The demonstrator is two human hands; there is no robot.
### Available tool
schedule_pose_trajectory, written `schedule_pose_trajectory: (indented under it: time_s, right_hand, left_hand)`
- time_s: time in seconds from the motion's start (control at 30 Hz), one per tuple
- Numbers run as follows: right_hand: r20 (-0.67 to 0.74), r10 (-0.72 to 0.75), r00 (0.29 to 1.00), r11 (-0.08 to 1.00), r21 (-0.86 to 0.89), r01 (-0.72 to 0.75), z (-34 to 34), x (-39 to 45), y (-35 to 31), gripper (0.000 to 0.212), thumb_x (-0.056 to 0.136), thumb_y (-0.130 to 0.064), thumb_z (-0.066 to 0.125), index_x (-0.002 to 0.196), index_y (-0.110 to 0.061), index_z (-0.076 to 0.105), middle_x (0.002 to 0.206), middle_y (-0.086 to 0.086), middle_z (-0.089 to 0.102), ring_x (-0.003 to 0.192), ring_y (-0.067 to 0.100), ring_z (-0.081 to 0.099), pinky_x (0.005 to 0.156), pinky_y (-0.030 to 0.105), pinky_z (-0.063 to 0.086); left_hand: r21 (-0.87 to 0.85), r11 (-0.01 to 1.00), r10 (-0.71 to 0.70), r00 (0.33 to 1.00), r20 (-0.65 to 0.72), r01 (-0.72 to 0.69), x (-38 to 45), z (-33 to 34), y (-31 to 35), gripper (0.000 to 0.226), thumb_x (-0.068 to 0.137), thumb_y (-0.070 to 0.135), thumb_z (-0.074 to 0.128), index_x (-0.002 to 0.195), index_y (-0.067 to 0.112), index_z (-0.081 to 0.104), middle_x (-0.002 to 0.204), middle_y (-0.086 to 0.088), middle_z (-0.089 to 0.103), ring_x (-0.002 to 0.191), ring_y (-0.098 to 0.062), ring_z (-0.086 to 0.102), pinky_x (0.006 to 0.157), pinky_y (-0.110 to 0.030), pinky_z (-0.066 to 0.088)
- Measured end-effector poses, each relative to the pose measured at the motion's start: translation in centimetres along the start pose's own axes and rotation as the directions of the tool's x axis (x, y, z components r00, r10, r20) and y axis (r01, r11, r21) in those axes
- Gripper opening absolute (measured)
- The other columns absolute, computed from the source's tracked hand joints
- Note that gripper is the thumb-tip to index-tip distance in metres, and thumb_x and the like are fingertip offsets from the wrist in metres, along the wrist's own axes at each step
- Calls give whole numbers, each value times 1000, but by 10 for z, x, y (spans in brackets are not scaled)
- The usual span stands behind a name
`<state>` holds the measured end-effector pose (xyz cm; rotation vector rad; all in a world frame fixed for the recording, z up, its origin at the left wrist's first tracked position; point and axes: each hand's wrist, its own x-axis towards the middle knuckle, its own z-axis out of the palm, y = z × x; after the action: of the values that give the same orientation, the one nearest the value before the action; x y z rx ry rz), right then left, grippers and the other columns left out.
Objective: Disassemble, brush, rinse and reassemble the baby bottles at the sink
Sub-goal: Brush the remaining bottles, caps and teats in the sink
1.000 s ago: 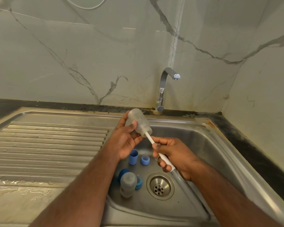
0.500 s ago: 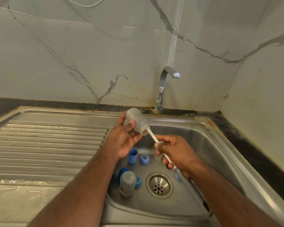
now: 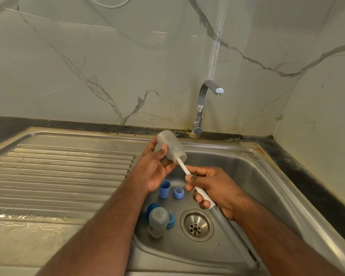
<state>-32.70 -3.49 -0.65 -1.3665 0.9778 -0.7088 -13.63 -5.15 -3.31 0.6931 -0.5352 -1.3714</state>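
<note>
My left hand (image 3: 157, 168) grips a frosted, clear baby bottle body (image 3: 170, 145) over the sink's back left corner, its mouth tilted down to the right. My right hand (image 3: 211, 190) holds the white and grey handle of a bottle brush (image 3: 184, 169); the brush head is inside the bottle and hidden. On the basin floor lie a second bottle (image 3: 157, 221), a blue cap (image 3: 164, 189), a blue collar with a teat (image 3: 178, 192) and other blue parts (image 3: 171, 221).
The steel sink (image 3: 267, 176) has a drain (image 3: 196, 225) at its middle. A chrome tap (image 3: 202, 104) stands behind it, with no water running. A ribbed draining board (image 3: 58, 176) lies to the left, wet at its front edge. Marble walls close off the back and right.
The bottle and my left hand have edged up and back a little. The brush handle has followed, with more white shaft showing between the bottle mouth and my right hand.
</note>
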Motion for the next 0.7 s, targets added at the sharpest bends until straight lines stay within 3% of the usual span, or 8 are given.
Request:
schedule_pose_trajectory:
  time_s: [0.1, 0.2, 0.3, 0.33, 0.43, 0.47, 0.63, 0.7]
  right_hand:
    - [-40, -52, 998, 945, -325, 36, -3, 2, 3, 38, 97, -9, 61, 129, -29, 64, 69, 2, 69, 46, 14, 49, 40, 24, 41]
    - [-88, -20, 996, 996, -91, 12, -3, 1, 0, 32, 97, -8, 60, 126, -21, 66, 74, 9, 68, 48, 14, 49, 40, 23, 39]
    - [14, 50, 999, 984, 169, -51, 1, -4, -3, 29, 98, -6, 58, 123, -18, 65, 79, 13, 67, 49, 14, 49, 38, 20, 38]
    - [40, 42, 998, 990, 135, -47, 2, -3, -3, 30, 98, -6, 59, 124, -19, 65, 79, 13, 67, 49, 14, 49, 37, 20, 38]
    - [-6, -10, 1000, 979, -201, 9, 1, 0, 0, 37, 97, -5, 60, 129, -23, 65, 74, 8, 69, 48, 14, 49, 38, 23, 39]
    - [-24, -10, 1000, 980, -198, 5, 0, 0, 0, 37, 97, -5, 60, 129, -22, 65, 74, 8, 69, 48, 14, 49, 39, 23, 39]
    - [60, 87, 994, 944, 315, -102, 3, -2, -5, 27, 99, -8, 55, 124, -13, 64, 81, 15, 66, 48, 14, 47, 36, 20, 36]
    - [105, 78, 991, 958, 267, -104, 4, -3, -4, 29, 100, -8, 55, 126, -16, 64, 79, 14, 65, 48, 14, 47, 35, 20, 36]
  left_hand:
    - [-10, 1000, 9, 999, -33, -9, 1, -3, 1, 54, 99, 8, 58, 147, 29, 47, 136, -19, 57, 110, -37, 70, 82, -48, 63]
    - [-45, 999, 15, 1000, -19, -16, 2, -3, 1, 49, 101, 8, 56, 145, 27, 49, 132, -21, 61, 106, -36, 72, 80, -48, 63]
    - [-43, 999, 16, 1000, -9, -17, 2, -2, 1, 49, 100, 9, 56, 145, 26, 50, 135, -21, 60, 105, -35, 73, 76, -45, 63]
    - [-35, 999, 20, 1000, -13, -21, 2, -3, 1, 49, 100, 10, 56, 145, 26, 50, 136, -21, 60, 106, -35, 73, 76, -45, 63]
    - [-34, 999, 21, 999, -34, -22, 4, -6, 2, 49, 100, 10, 56, 146, 26, 50, 138, -21, 57, 112, -38, 69, 77, -45, 62]
    - [-45, 999, 21, 999, -35, -22, 4, -7, 2, 49, 100, 10, 56, 146, 26, 50, 139, -22, 57, 113, -38, 69, 77, -46, 62]
    - [-71, 997, 27, 1000, 9, -27, 1, -3, 2, 48, 100, 10, 55, 147, 22, 48, 134, -23, 61, 107, -36, 72, 78, -45, 63]
    - [-70, 997, 31, 999, 9, -30, 0, -4, 2, 48, 100, 10, 54, 147, 22, 49, 135, -23, 61, 106, -35, 73, 79, -45, 63]
